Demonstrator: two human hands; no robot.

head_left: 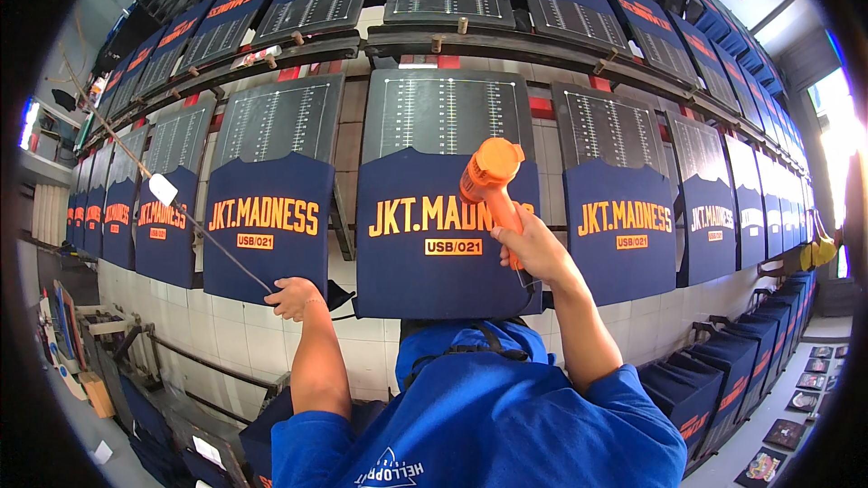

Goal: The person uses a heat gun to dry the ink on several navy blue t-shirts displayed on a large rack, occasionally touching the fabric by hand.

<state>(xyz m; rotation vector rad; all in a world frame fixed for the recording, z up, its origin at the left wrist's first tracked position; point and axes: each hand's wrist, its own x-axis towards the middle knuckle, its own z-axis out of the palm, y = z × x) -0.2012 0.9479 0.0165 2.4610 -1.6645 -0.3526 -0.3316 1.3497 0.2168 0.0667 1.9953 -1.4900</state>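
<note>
My right hand is wrapped round the handle of an orange hair dryer, held above the dark blue T-shirt in front of me. That shirt lies flat over a black printing board and bears orange lettering with an orange block beneath. The dryer hides part of the print. To the left, my left hand has its fingers closed on a thin cord, beside the lower edge of the neighbouring shirt. The cord slants up to the far left through a white piece.
More boards with printed blue shirts, such as this one, stand in a row on both sides. Beyond a dark metal rail runs another such row. Further shirts lie behind me at the right. White floor tiles show between rows.
</note>
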